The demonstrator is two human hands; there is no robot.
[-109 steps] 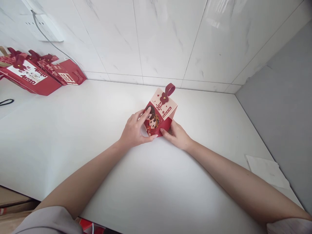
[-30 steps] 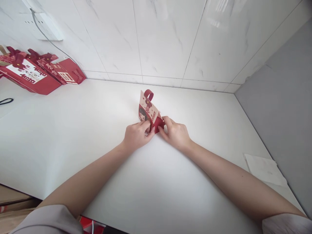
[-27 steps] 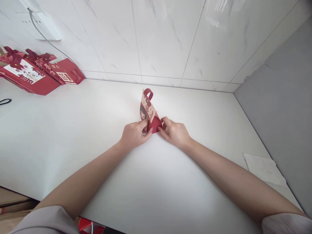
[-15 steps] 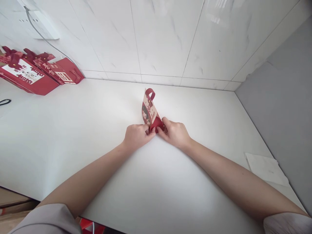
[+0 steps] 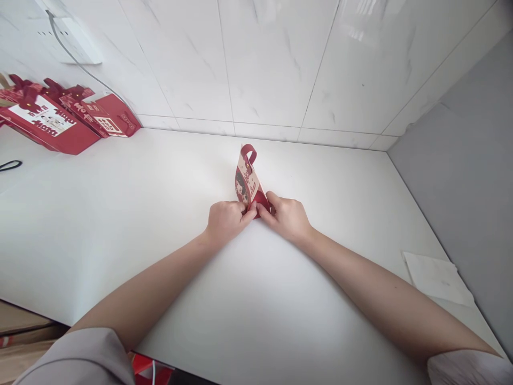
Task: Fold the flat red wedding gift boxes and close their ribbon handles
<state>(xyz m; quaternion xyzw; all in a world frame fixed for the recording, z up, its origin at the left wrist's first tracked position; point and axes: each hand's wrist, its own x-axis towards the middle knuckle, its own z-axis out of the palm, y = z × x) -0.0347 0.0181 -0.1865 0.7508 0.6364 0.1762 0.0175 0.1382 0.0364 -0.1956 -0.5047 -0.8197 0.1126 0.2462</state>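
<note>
A small red and cream paper gift box [image 5: 249, 179] with a printed cartoon figure stands on the white table [image 5: 180, 176], a dark red loop handle [image 5: 250, 151] at its top. My left hand [image 5: 227, 216] is closed on the lower left side of the box, its thumb on the red end flap. Opposite it, my right hand [image 5: 288, 215] grips the lower right edge, thumb against the same flap. The fingers behind the box are partly hidden.
Several red gift boxes [image 5: 60, 125] stand against the tiled wall at the far left, below a cable [image 5: 76, 61]. A black loop [image 5: 10, 165] lies at the left. A white sheet [image 5: 436, 277] lies near the right edge. Cardboard [image 5: 24, 326] shows below the table.
Both thumbs have shifted slightly on the red end flap, the left one now a little higher. The box stays in almost the same place; the view has moved slightly.
</note>
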